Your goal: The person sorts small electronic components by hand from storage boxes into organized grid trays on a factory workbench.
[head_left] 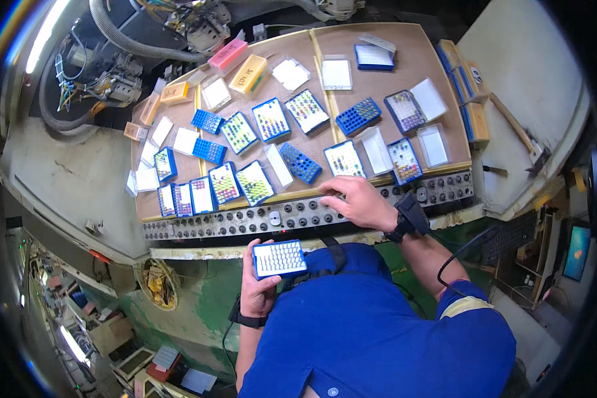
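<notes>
Blue-and-white rectangular plastic box [278, 257] is resting in the grip of the left hand [256, 293]; at the box's two o'clock, the half-curled right hand [363, 202], contents indeterminable, is overlapping the brown tabletop [404, 66].

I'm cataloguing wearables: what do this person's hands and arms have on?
The left hand and right hand are ungloved. The left wears a black wrist strap; the right, a black wristband with a boxy black device. A black cable loops beside the right forearm. The right sleeve is short and blue, with a pale band.

One handheld case [278, 258], one hammer [514, 125], one screen [577, 252]
</notes>
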Available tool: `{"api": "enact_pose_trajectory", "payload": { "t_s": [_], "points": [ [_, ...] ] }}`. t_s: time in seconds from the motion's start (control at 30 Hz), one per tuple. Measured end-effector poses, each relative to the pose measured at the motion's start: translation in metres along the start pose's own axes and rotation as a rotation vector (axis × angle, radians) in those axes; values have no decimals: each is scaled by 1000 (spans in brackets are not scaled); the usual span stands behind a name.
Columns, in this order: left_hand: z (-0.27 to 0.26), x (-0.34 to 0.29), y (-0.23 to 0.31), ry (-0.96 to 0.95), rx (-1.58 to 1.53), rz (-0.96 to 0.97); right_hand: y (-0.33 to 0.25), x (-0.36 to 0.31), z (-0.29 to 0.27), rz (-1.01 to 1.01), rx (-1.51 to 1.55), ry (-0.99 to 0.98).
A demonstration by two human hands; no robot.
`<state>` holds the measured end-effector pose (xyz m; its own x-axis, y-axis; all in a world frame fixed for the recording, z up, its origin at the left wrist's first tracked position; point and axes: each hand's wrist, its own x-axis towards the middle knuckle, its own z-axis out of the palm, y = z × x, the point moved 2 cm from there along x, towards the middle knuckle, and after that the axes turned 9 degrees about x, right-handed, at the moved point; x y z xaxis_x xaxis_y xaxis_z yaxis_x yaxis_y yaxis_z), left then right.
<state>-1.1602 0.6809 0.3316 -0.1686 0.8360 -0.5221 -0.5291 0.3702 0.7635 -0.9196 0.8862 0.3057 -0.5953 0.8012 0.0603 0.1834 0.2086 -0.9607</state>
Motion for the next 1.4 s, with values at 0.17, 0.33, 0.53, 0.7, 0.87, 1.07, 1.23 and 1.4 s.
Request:
{"api": "enact_pose_trajectory", "payload": {
  "t_s": [0.17,0.33,0.53,0.7,0.87,1.07,1.23,1.4],
  "points": [
    [-7,-4,-3,53,-1,24,18,27,3,50,19,-27],
    [-11,-18,-6,146,-37,46,28,48,-12,121,-97,161],
    [-4,-18,-15,138,-84,35,35,64,-14,59,-321,48],
    [-5,-22,-16,151,-113,49,39,77,37,-64,-449,-83],
    [-4,-26,-14,149,-133,66,47,82,55,-39,-615,-34],
    [-12,-28,-15,141,-145,93,48,83,55,-53,-644,16],
    [-12,-29,-13,128,-164,104,51,80,55,-20,-608,54],
    [-15,-34,-15,148,-174,111,31,71,44,-99,-421,165]
  ]
}}
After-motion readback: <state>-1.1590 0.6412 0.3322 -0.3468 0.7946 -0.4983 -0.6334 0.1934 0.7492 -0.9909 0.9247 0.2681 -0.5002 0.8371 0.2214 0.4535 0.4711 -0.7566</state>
